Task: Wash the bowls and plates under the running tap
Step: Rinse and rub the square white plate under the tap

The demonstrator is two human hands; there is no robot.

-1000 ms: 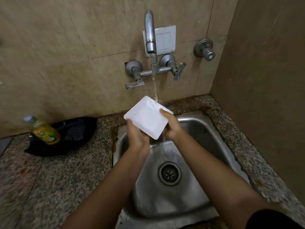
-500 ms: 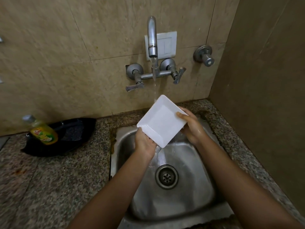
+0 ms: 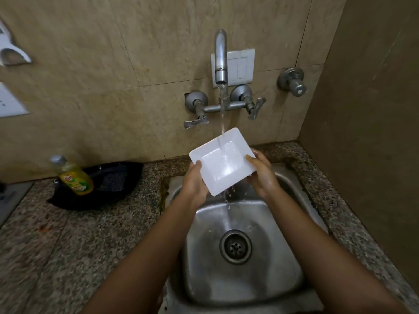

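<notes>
A white square plate (image 3: 223,160) is held tilted over the steel sink (image 3: 283,257), its hollow face toward me. My left hand (image 3: 196,182) grips its left edge, thumb on the rim. My right hand (image 3: 261,172) holds the right edge, thumb on the rim too. Water from the wall tap (image 3: 221,57) falls onto the plate's upper part, runs across it and drips from the lower edge toward the drain (image 3: 235,247).
A yellow-green dish soap bottle (image 3: 76,177) lies in a black tray (image 3: 113,184) on the granite counter (image 3: 68,245) left of the sink. A wall switch plate (image 3: 241,66) sits behind the tap. A tiled side wall closes the right side.
The plate was turned from its back facing me to its hollow face, and it has come under the stream. Both hands shifted along its edges.
</notes>
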